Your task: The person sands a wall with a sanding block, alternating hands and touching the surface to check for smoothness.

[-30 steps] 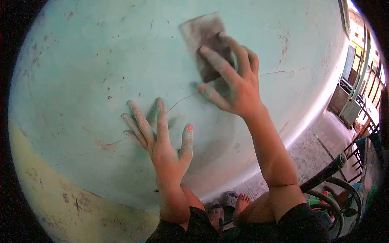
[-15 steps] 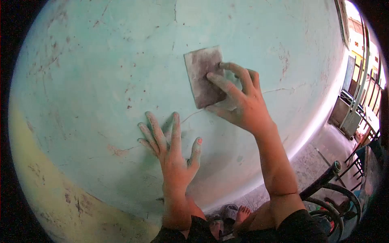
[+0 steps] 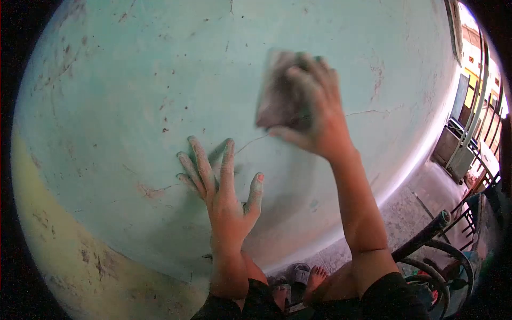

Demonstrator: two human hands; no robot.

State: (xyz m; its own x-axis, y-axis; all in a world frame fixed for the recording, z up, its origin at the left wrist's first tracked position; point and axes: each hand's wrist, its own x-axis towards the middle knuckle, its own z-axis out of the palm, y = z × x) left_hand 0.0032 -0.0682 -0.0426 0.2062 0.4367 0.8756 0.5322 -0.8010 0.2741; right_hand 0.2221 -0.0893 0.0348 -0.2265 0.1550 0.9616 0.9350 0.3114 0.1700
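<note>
A worn, grey-brown sheet of sandpaper (image 3: 277,101) lies against the pale green wall (image 3: 128,85), blurred by motion. My right hand (image 3: 322,104) presses it there, the fingers over its right side and the thumb near its lower edge. Lower and to the left, my left hand (image 3: 226,194) rests on the wall with fingers spread and nothing in it. Pale dust coats the fingers of both hands. A thin crack runs across the wall between the hands and on to the right.
Yellow paint (image 3: 58,229) covers the wall's lower left part. Bare feet (image 3: 316,280) and a grey slipper (image 3: 300,273) show on the floor below. A black tubular frame (image 3: 424,234) stands close at lower right, with railings (image 3: 485,106) beyond.
My right hand has slid slightly upward over the wall with the sandpaper, which has tilted the other way. My left hand stays at about the same place on the wall.
</note>
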